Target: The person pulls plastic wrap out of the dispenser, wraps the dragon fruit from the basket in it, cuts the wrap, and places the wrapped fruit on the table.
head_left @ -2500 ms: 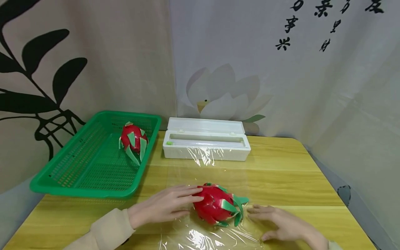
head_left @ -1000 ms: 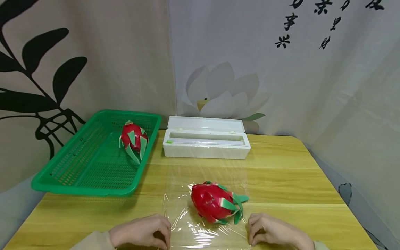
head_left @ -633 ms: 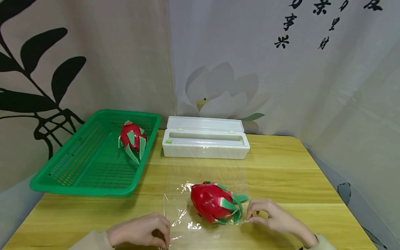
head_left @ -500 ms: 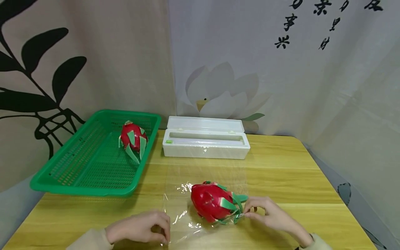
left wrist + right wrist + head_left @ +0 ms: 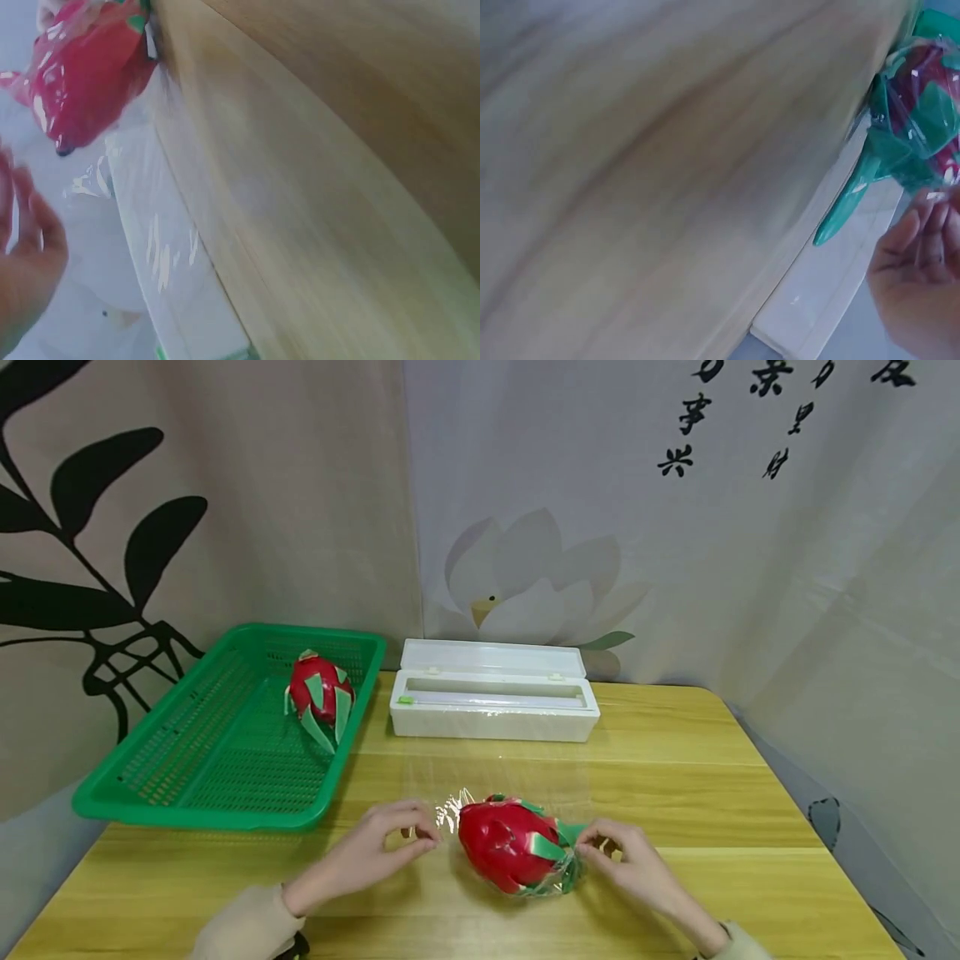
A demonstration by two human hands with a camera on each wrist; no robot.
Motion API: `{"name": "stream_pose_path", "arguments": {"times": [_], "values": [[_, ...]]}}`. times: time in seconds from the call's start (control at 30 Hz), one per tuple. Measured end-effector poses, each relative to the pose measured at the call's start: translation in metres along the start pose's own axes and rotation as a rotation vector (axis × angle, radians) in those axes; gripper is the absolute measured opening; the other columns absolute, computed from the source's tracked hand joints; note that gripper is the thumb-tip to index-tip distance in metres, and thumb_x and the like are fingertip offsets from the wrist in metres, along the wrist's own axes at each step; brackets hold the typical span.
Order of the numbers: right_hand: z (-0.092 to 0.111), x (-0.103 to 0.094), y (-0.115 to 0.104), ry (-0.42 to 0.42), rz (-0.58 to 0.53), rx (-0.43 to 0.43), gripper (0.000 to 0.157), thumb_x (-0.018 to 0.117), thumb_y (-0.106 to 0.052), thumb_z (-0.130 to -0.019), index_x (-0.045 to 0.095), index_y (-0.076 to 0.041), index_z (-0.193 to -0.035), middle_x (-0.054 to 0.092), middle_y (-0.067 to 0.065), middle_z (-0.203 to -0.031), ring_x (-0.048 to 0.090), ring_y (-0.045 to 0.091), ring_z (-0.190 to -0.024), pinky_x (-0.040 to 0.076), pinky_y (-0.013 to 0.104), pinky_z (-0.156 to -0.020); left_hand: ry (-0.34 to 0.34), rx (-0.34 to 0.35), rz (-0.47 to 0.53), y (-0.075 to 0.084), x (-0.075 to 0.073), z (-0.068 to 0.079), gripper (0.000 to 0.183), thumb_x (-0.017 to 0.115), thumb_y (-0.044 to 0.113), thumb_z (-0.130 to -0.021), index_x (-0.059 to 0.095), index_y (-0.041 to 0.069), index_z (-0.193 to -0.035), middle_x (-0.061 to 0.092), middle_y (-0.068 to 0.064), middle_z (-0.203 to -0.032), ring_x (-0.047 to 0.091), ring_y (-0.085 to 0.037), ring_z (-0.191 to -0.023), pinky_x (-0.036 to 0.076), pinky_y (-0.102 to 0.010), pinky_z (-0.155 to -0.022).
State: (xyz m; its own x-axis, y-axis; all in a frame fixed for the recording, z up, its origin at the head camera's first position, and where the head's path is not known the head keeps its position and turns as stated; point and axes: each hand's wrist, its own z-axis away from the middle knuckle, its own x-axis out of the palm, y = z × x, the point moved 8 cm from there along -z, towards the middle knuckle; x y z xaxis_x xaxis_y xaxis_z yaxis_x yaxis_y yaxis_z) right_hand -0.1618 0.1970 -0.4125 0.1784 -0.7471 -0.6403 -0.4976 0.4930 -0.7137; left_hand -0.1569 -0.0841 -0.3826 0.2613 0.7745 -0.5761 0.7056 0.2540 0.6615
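Note:
A red dragon fruit (image 5: 504,847) with green leaf tips lies on its side on the table, clear cling film (image 5: 456,810) drawn up over its near side. At its left, my left hand (image 5: 378,852) pinches the film with thumb and fingers, a little apart from the fruit. My right hand (image 5: 626,860) pinches the film by the leafy end; in the right wrist view the film (image 5: 922,131) wraps the leaves closely. The left wrist view shows the fruit (image 5: 86,75) under shiny film. The exact film edge in the left fingers is hard to make out.
Behind the fruit stands a white film dispenser box (image 5: 495,727) with its lid raised; film runs from it towards the fruit. A green basket (image 5: 225,818) at the left holds another dragon fruit (image 5: 321,697). A printed cloth (image 5: 525,485) hangs behind the wooden table (image 5: 712,777).
From the front corners of the film, both hands have moved up and away from me, right hand first. The film's near end has come off the table and over the fruit's near side.

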Motion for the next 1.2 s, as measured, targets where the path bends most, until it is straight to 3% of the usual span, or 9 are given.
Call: {"name": "stream_pose_path", "arguments": {"times": [0.27, 0.37, 0.5, 0.73, 0.83, 0.9, 0.97, 1.03, 1.2], "values": [[-0.001, -0.002, -0.004, 0.152, 0.134, 0.02, 0.015, 0.069, 0.0, -0.082, 0.066, -0.015, -0.08, 0.062, -0.008, -0.073, 0.049, -0.006, -0.065, 0.046, 0.018, -0.051, 0.264, 0.038, -0.268, 0.006, 0.004, -0.023, 0.014, 0.075, 0.006, -0.077, 0.072, 0.014, -0.088, 0.066, 0.007, -0.087, 0.057, -0.007, -0.086, 0.053, -0.02, -0.076], [-0.002, -0.002, -0.006, 0.201, 0.211, 0.011, 0.019, 0.072, 0.003, -0.077, 0.065, -0.015, -0.078, 0.058, -0.012, -0.073, 0.047, -0.007, -0.066, 0.045, 0.016, -0.051, 0.319, 0.066, -0.341, 0.01, 0.007, -0.029, 0.014, 0.077, 0.008, -0.075, 0.073, 0.012, -0.087, 0.068, 0.006, -0.085, 0.058, -0.008, -0.085, 0.053, -0.018, -0.075], [-0.004, -0.001, -0.011, 0.238, 0.313, -0.04, 0.023, 0.075, 0.004, -0.071, 0.064, -0.014, -0.08, 0.058, -0.01, -0.075, 0.049, -0.005, -0.07, 0.046, 0.015, -0.055, 0.341, 0.138, -0.451, 0.018, 0.015, -0.035, 0.017, 0.08, 0.007, -0.071, 0.073, 0.011, -0.086, 0.071, 0.004, -0.082, 0.061, -0.008, -0.082, 0.054, -0.017, -0.074], [-0.006, 0.003, -0.031, 0.271, 0.447, -0.285, 0.033, 0.078, 0.01, -0.064, 0.067, -0.009, -0.089, 0.066, -0.001, -0.094, 0.065, 0.012, -0.084, 0.055, 0.017, -0.075, 0.207, 0.243, -0.71, 0.027, 0.038, -0.034, 0.031, 0.082, 0.013, -0.07, 0.073, 0.011, -0.1, 0.074, -0.002, -0.101, 0.068, -0.018, -0.098, 0.056, -0.038, -0.085], [-0.006, 0.008, -0.035, 0.218, 0.504, -0.344, 0.04, 0.076, 0.005, -0.068, 0.068, -0.009, -0.104, 0.066, 0.004, -0.111, 0.066, 0.018, -0.098, 0.053, 0.021, -0.086, 0.145, 0.259, -0.805, 0.028, 0.046, -0.029, 0.035, 0.074, 0.024, -0.08, 0.07, 0.011, -0.112, 0.07, -0.004, -0.116, 0.063, -0.024, -0.113, 0.052, -0.047, -0.091], [-0.007, 0.011, -0.035, 0.172, 0.501, -0.353, 0.046, 0.074, 0.003, -0.071, 0.065, -0.008, -0.115, 0.065, 0.007, -0.12, 0.065, 0.022, -0.105, 0.054, 0.027, -0.088, 0.107, 0.264, -0.856, 0.028, 0.05, -0.025, 0.038, 0.062, 0.035, -0.09, 0.066, 0.01, -0.119, 0.066, -0.005, -0.125, 0.057, -0.028, -0.122, 0.049, -0.052, -0.095], [-0.008, 0.013, -0.032, 0.135, 0.491, -0.346, 0.049, 0.073, 0.001, -0.074, 0.062, -0.01, -0.121, 0.064, 0.007, -0.124, 0.065, 0.023, -0.108, 0.055, 0.031, -0.088, 0.064, 0.252, -0.882, 0.027, 0.053, -0.023, 0.05, 0.047, 0.047, -0.096, 0.062, 0.01, -0.125, 0.06, -0.006, -0.133, 0.052, -0.031, -0.128, 0.045, -0.058, -0.098], [-0.01, 0.013, -0.03, 0.116, 0.454, -0.342, 0.049, 0.072, 0.002, -0.075, 0.061, -0.01, -0.122, 0.066, 0.007, -0.122, 0.066, 0.023, -0.106, 0.056, 0.033, -0.086, 0.012, 0.219, -0.876, 0.024, 0.056, -0.021, 0.061, 0.041, 0.056, -0.095, 0.056, 0.009, -0.131, 0.055, -0.007, -0.139, 0.05, -0.031, -0.13, 0.042, -0.061, -0.099], [-0.017, 0.011, -0.027, 0.099, 0.358, -0.371, 0.048, 0.072, 0.008, -0.073, 0.062, -0.008, -0.117, 0.07, 0.005, -0.113, 0.069, 0.021, -0.098, 0.055, 0.021, -0.085, -0.091, 0.094, -0.828, 0.014, 0.06, -0.02, 0.082, 0.059, 0.062, -0.082, 0.043, 0.007, -0.141, 0.046, -0.009, -0.146, 0.049, -0.031, -0.131, 0.036, -0.065, -0.103]]}}
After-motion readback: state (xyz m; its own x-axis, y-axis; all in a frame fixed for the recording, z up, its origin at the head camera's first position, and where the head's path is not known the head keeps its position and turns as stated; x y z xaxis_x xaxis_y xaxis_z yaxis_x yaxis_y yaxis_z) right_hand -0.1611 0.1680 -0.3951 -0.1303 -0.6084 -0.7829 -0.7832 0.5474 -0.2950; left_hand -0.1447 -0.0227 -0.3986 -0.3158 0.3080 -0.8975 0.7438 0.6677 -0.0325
